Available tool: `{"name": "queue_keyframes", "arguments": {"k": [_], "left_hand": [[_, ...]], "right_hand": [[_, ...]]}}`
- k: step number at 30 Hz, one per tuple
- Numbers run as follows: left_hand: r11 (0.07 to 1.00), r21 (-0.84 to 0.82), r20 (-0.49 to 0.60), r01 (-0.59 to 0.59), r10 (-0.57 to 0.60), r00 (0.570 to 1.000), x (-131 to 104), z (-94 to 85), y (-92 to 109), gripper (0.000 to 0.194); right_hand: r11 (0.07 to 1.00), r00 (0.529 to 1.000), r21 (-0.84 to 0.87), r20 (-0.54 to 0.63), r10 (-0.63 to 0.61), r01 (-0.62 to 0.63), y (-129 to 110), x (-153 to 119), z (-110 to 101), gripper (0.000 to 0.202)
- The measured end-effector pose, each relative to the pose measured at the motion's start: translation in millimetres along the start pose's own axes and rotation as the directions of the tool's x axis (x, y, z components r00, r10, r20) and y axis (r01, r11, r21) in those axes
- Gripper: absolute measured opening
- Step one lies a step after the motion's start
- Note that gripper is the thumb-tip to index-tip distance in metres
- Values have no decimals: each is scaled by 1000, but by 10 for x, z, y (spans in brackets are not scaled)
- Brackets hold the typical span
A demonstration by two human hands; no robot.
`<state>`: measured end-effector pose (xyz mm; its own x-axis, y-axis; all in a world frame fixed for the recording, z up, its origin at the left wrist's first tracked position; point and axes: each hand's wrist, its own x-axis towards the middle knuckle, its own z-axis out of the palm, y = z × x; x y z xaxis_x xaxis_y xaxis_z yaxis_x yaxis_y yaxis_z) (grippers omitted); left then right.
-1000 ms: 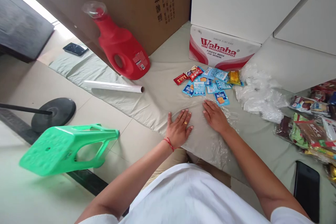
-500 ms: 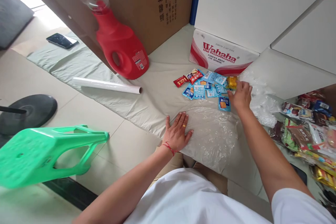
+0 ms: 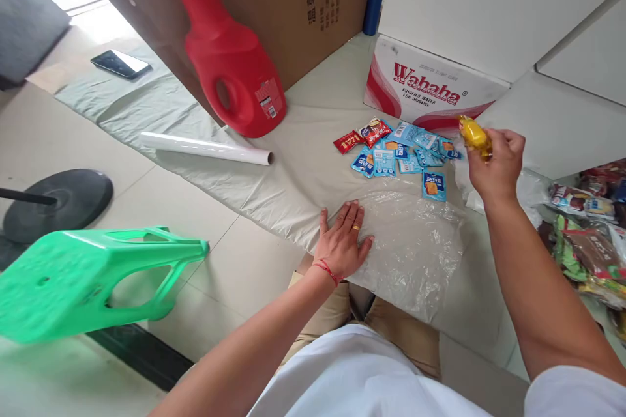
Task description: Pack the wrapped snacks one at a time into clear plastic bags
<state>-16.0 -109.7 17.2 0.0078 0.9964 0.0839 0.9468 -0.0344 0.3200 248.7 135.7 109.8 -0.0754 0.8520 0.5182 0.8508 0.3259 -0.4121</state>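
Observation:
My right hand (image 3: 497,163) is closed on a yellow snack packet (image 3: 474,135), held up in front of the Wahaha box (image 3: 420,88). My left hand (image 3: 340,244) lies flat with spread fingers on the beige cloth (image 3: 303,189), beside a crinkled clear plastic sheet (image 3: 411,254). Between the hands and the box lie several blue snack packets (image 3: 384,163), some overlapping, with two red packets (image 3: 348,142) at their left end. One blue packet (image 3: 433,186) sits a little nearer to me.
A red jug (image 3: 235,71) leans by a large cardboard box (image 3: 274,6). A white roll (image 3: 208,148) and a phone (image 3: 120,64) lie on the left. Beyond them is a green stool (image 3: 73,280). More snack packets (image 3: 591,247) are piled at the far right.
My right hand has lifted the yellow packet off the pile and moved it to the right. My left hand stays flat on the cloth. The view has shifted slightly.

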Motion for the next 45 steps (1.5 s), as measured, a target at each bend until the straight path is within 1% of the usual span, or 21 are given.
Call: {"name": "queue_keyframes", "arguments": {"k": [2,4,6,7,8,10,12,13,16,18,20,23,26,29,31,32,34,36,38,41,45], "left_hand": [[1000,-7,-3,-8,8,1000,-1,3,-3,68],[1000,-18,-6,-16,16,1000,-2,5,-6,67],[999,-30,-10,-21,21,1000,-2,9,-7,66],[999,-36,-13,-22,22,1000,-2,11,-7,66],[999,-40,-15,-22,21,1000,-2,12,-7,65],[999,-46,-22,-21,20,1000,-2,13,-5,64],[999,-47,-27,-21,20,999,-3,12,-1,62],[999,-46,-30,-21,20,999,-3,11,1,62],[999,-41,-39,-19,18,999,-5,11,5,61],[999,-37,-44,-20,19,999,-5,17,5,60],[999,-38,-50,-23,21,999,0,26,3,60],[999,-50,-61,-22,19,998,7,35,-5,60],[997,-62,-109,-37,30,994,-16,20,-27,59],[991,-70,-268,-114,91,959,-105,-32,-79,60],[966,-75,-347,-248,208,915,-198,-76,-146,64],[937,-79,-342,-341,296,892,-249,-97,-192,66],[857,-104,-248,-505,470,847,-351,-125,-307,68],[803,-129,-129,-583,569,812,-441,-140,-440,72],[792,-138,-53,-594,593,803,-502,-155,-562,66],[803,-182,-13,-567,575,818,-523,-208,-671,33],[830,-274,-16,-485,501,865,-460,-300,-679,16]], "right_hand": [[917,986,363,42,161,-165,-76,-289,-226,47],[651,906,631,264,331,-422,-152,-626,-401,48],[410,768,653,494,407,-637,-237,-961,-503,53],[336,700,618,574,425,-711,-288,-1116,-524,56],[287,645,583,626,438,-760,-346,-1260,-524,58],[240,587,541,678,443,-806,-473,-1508,-467,62],[285,584,510,686,434,-812,-588,-1701,-362,67],[363,596,475,678,430,-802,-629,-1777,-308,69],[757,689,219,615,383,-616,-649,-1928,-215,72],[918,776,8,536,332,-398,-602,-1986,-246,65],[962,866,-77,420,271,-263,-563,-2040,-333,56],[992,943,36,316,103,-120,-610,-2176,-484,39],[977,917,174,356,-179,124,-750,-2409,-587,29],[917,785,193,474,-398,349,-821,-2699,-646,51],[894,723,151,540,-432,422,-781,-2887,-674,60],[893,720,120,550,-423,433,-737,-2969,-686,59],[908,759,71,524,-386,412,-629,-3089,-708,56],[927,807,89,466,-363,366,-527,-3139,-726,52],[934,839,168,409,-358,316,-456,-3119,-741,42],[928,854,284,391,-343,242,-406,-2997,-781,29],[918,797,369,507,-327,142,-403,-2753,-903,27]]}}
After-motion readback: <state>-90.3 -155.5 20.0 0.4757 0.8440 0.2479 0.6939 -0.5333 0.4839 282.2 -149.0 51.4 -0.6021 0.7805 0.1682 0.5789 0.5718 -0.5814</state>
